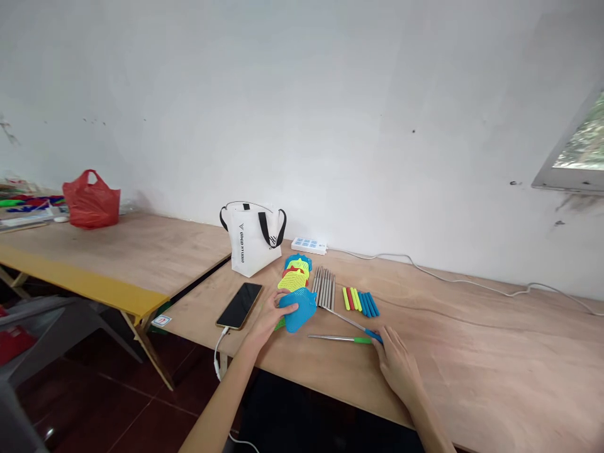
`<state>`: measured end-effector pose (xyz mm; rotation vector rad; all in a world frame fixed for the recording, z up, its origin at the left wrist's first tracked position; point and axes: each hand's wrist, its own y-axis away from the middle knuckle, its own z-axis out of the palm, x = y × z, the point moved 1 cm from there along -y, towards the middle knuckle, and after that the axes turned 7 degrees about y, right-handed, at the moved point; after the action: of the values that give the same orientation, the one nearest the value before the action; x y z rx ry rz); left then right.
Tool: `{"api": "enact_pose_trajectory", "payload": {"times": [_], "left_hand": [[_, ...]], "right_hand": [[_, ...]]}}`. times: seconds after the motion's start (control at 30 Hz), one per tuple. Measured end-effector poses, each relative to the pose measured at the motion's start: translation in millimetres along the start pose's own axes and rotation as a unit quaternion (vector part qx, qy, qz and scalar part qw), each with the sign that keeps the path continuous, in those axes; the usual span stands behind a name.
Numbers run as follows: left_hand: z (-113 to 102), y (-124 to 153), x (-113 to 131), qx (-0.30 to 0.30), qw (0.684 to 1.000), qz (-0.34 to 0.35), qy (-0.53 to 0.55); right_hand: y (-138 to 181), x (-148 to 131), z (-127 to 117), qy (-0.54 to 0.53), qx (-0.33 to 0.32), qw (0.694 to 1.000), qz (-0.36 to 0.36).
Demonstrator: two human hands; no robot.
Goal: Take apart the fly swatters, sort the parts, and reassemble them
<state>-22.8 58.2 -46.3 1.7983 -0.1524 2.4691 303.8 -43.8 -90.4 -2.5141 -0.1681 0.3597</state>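
Observation:
My left hand pinches a blue perforated fly swatter head by its edge, with the thumb on top. Beneath it peeks a bit of a green swatter head. My right hand is closed on the blue handle of a thin metal rod, whose far tip points toward the blue head; whether they touch I cannot tell. Just in front lies a second metal rod with a green handle. Beyond the hands are overlapping yellow, red and blue swatter heads, several bare metal rods and several coloured handle sleeves.
A black phone on a white cable lies left of my left hand. Behind it stands a white bag, near a power strip whose cord runs along the wall. A red plastic bag sits on the left table.

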Motion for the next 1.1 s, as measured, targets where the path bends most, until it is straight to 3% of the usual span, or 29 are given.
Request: {"api": "enact_pose_trajectory", "payload": {"times": [0.17, 0.3, 0.63, 1.1], "left_hand": [[11, 2, 4, 0.052, 0.991, 0.002, 0.126], [17, 3, 4, 0.037, 0.986, -0.007, 0.159], [22, 2, -7, 0.052, 0.981, -0.023, 0.184], [14, -3, -14, 0.049, 0.981, -0.034, 0.184]], "right_hand": [[0, 4, -1, -0.010, 0.011, 0.999, 0.040], [0, 5, -2, -0.027, 0.002, 0.999, 0.040], [2, 1, -2, -0.071, -0.034, 0.997, -0.003], [3, 3, -1, -0.034, -0.004, 0.998, -0.052]]}}
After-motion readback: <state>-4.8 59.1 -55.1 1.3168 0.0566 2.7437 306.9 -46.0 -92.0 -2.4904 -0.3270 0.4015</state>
